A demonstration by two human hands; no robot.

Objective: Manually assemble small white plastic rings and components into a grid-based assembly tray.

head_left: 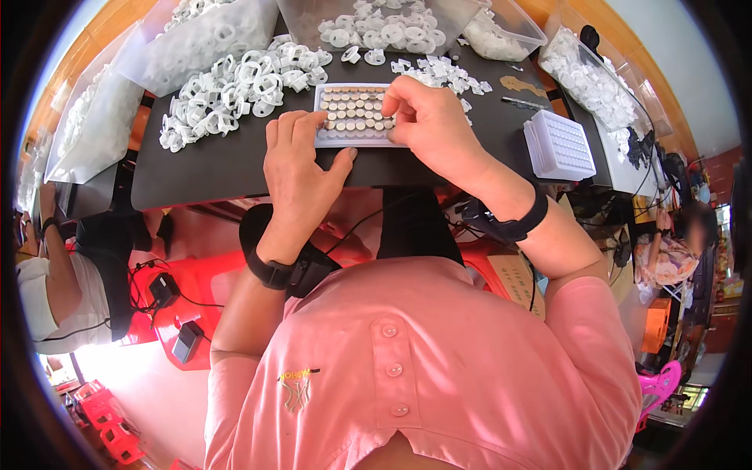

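Lying between spread left hand (300, 166) and curled right hand (433, 119), grip unclear, is a tray (333, 142).

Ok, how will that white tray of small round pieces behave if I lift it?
The tray looks like moulded plastic with straight edges, so it's probably fairly stiff. Its round pieces sit uncovered in rows, so they'd likely stay put while level but might spill if tipped.

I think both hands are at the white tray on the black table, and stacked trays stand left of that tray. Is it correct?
Not quite: the head view shows the stacked trays right of the white tray. The left hand and right hand are at that tray on the black table.
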